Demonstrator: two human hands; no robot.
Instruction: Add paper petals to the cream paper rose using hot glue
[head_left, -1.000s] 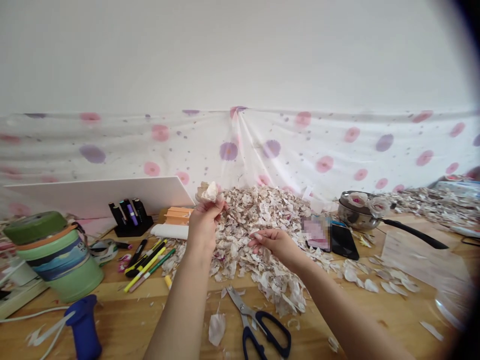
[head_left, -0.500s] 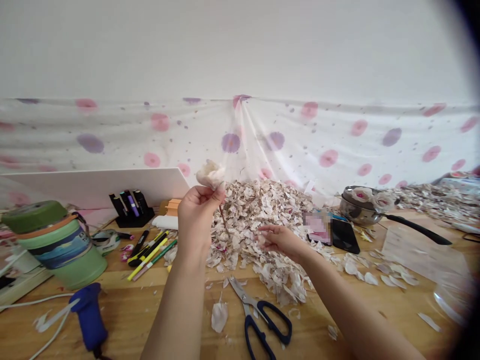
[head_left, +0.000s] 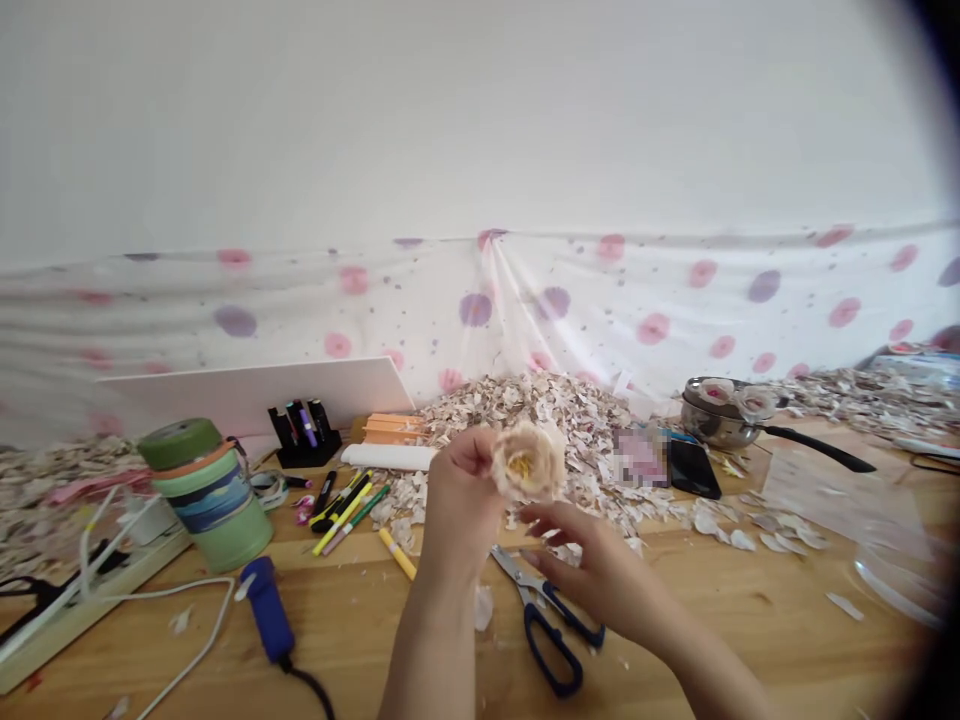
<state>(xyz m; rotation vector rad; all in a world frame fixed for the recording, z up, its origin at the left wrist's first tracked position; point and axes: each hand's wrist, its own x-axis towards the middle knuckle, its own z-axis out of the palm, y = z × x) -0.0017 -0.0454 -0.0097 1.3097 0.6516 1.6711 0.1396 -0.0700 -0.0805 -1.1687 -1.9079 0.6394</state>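
Note:
My left hand (head_left: 465, 490) pinches a cream flower (head_left: 536, 470) with a yellow centre. Its open face is turned toward me, and its stem is hidden behind the hand. Just below and to the right of the bloom is my right hand (head_left: 581, 555), fingers apart, with nothing visible in it. Scissors (head_left: 517, 572) with dark blue handles lie on the wooden table beneath my right hand, partly covered by it. Behind both hands rises a large heap of dry whitish petals (head_left: 540, 400). A loose petal (head_left: 484, 607) rests beside my left wrist.
Left are a green jar (head_left: 232, 520), a blue corded tool (head_left: 268, 610), a power strip (head_left: 97, 600), several markers (head_left: 345, 520) and a pen stand (head_left: 307, 450). Right are a phone (head_left: 694, 468), a saucepan (head_left: 716, 425) holding flowers, and a clear sheet (head_left: 840, 500).
My left hand has lowered and turned the flower so its yellow centre faces me. My right hand has come down over the scissors, closer to the flower. The view has shifted left.

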